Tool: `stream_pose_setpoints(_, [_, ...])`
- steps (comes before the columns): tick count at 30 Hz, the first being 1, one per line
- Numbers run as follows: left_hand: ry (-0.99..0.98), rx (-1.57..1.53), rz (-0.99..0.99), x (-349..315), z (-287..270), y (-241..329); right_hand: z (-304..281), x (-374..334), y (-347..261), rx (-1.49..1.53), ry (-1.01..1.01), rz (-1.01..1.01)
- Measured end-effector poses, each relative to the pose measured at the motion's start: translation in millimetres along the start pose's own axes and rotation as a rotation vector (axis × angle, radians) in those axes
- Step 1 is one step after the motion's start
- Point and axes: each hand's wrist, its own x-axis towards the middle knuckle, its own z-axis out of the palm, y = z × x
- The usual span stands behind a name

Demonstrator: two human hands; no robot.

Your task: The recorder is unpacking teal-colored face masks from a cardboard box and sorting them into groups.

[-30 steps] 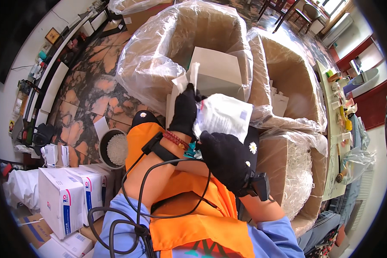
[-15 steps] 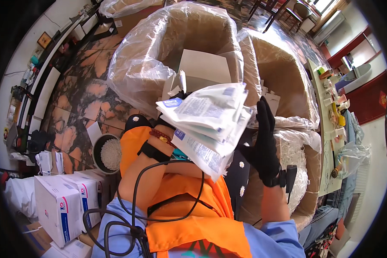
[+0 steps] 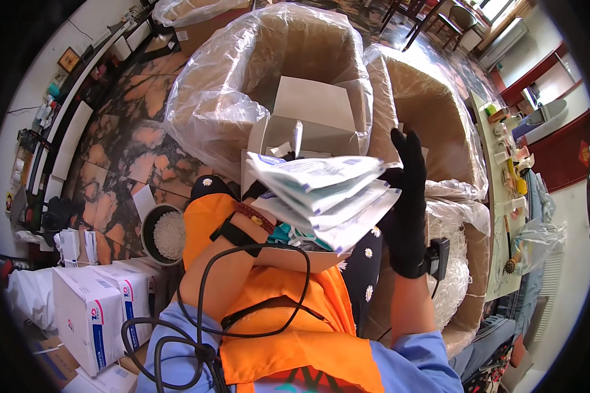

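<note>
In the head view, a fanned bundle of white printed packets is up in the air in front of the person's orange apron, over an open grey-white carton at the knees. The left hand, in a black glove, is behind and under the bundle and seems to carry it; its fingers are mostly covered, so I cannot tell how they close. The right hand, also in black, stands upright at the bundle's right edge, thumb well away from the straight fingers, gripping nothing; whether it touches the packets I cannot say.

The work looks partway along, I'd judge: a good handful of packets is off any surface and not yet set down, while teal material lies below, just under the bundle, its kind too hidden to name.

Around us the floor is marbled tile, pinkish and black. 3 large cardboard boxes lined with clear plastic stand ahead and to the right, the nearest on the right filled with whitish shreds. On the left are a bucket of white granules and stacked white cartons. A long pale bench by the right wall bears cups and a brush; dark chairs stand at the far end
</note>
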Motion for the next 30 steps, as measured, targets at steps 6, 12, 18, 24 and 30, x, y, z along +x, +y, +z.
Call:
stream_pose_setpoints(6, [-0.051,0.03,0.08,5.4,8.7,-8.4,-13.4,16.7,-13.0,0.723,-0.31,0.376])
stream_pose_setpoints(12, [-0.027,0.0,0.055,-1.7,5.7,-4.5,5.2,12.0,-2.1,0.489,-0.036,0.505])
stream_pose_setpoints(18, [0.02,-0.127,-0.023,-10.8,0.3,-5.3,9.5,9.4,-2.7,0.618,0.103,0.721])
stream_pose_setpoints(24, [0.127,0.049,0.069,-21.4,-32.2,-19.5,3.6,6.4,-7.8,0.185,0.217,0.466])
stream_pose_setpoints(30, [0.379,-0.708,-0.366,-25.6,-31.8,50.9,19.8,-16.9,34.1,-0.679,-0.123,-0.005])
